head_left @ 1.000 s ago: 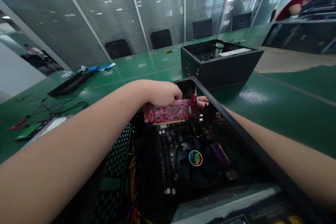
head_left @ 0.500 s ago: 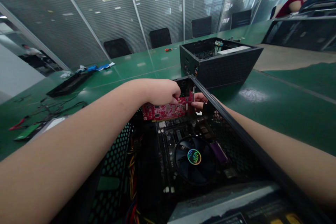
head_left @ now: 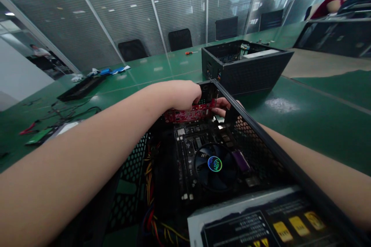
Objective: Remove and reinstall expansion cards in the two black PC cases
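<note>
An open black computer case [head_left: 255, 131] lies in front of me, with a motherboard and a round black fan [head_left: 215, 164] inside. At its far end, my left hand [head_left: 188, 95] is closed on the upper edge of a red circuit card [head_left: 189, 114], which is low over the board. My right hand [head_left: 222, 107] reaches round the case's right side to the card's right end, its fingers pinching there at the bracket. Part of the right hand is hidden by the case frame.
A second open black case [head_left: 246, 71] stands beyond on the green table [head_left: 324, 108]. An orange screwdriver [head_left: 189, 53], a black panel [head_left: 81, 88] and loose cables lie farther off. A power supply [head_left: 255, 220] is at the near end. A person in red [head_left: 330, 5] is at far right.
The red card has gone lower into the case and tilted, with both hands still at it. The view has shifted slightly, showing more of the power supply.
</note>
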Tool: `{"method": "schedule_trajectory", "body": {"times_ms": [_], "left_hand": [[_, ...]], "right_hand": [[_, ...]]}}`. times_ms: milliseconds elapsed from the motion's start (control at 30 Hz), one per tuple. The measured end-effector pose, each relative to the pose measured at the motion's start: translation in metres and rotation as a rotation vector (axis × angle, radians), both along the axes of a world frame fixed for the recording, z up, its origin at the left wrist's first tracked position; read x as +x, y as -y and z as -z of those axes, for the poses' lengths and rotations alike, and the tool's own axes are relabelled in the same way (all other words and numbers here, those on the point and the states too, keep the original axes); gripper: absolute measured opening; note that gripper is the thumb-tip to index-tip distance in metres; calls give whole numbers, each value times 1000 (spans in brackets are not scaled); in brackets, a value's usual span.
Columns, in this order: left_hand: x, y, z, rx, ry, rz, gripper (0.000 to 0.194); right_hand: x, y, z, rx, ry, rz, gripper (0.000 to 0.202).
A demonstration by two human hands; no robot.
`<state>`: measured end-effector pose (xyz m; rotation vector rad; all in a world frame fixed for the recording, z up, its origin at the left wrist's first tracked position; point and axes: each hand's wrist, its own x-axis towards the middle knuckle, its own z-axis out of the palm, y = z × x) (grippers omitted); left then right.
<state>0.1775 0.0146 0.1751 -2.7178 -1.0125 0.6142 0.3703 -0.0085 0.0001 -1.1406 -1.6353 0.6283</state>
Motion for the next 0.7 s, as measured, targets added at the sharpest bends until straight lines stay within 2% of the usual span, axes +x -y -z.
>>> {"method": "schedule_trajectory", "body": {"times_ms": [67, 167, 267, 700], "left_hand": [[1, 0, 5, 48, 20, -34, 30], [5, 4, 12, 90, 45, -84, 34], [11, 12, 15, 129, 49, -92, 36], [12, 14, 13, 112, 52, -112, 39]], "right_hand": [[4, 0, 0, 28, 22, -11, 27], [6, 2, 0, 67, 73, 54, 24], [7, 5, -1, 73, 63, 61, 23], [7, 15, -13, 76, 103, 90, 23]]}}
